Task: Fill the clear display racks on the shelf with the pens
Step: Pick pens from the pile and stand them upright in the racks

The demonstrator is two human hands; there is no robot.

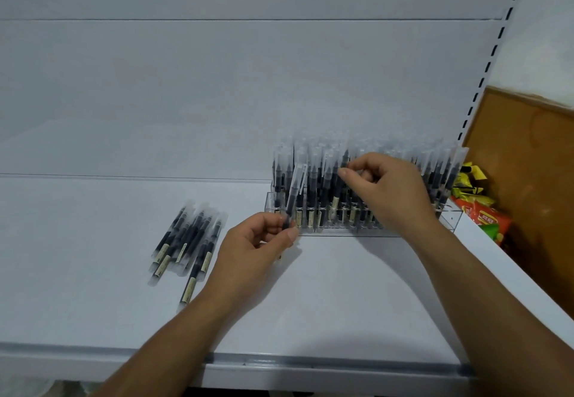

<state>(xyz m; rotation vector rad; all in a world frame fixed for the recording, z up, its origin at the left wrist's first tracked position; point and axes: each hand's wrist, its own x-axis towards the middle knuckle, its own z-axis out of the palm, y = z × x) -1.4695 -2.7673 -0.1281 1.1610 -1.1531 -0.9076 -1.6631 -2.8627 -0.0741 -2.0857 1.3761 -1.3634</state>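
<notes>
Left grip pinching one pen, right grip pinching one racked pen, about eight loose pens

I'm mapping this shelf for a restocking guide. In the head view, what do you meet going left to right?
Loose pens → left hand, pinching the held pen → right hand, pinching a racked pen → snack packets → brown board. The rack spans both hands, so it is left out.

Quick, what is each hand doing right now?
Left hand: pinches a loose pen.
Right hand: pinches a racked pen in the clear rack.
</notes>
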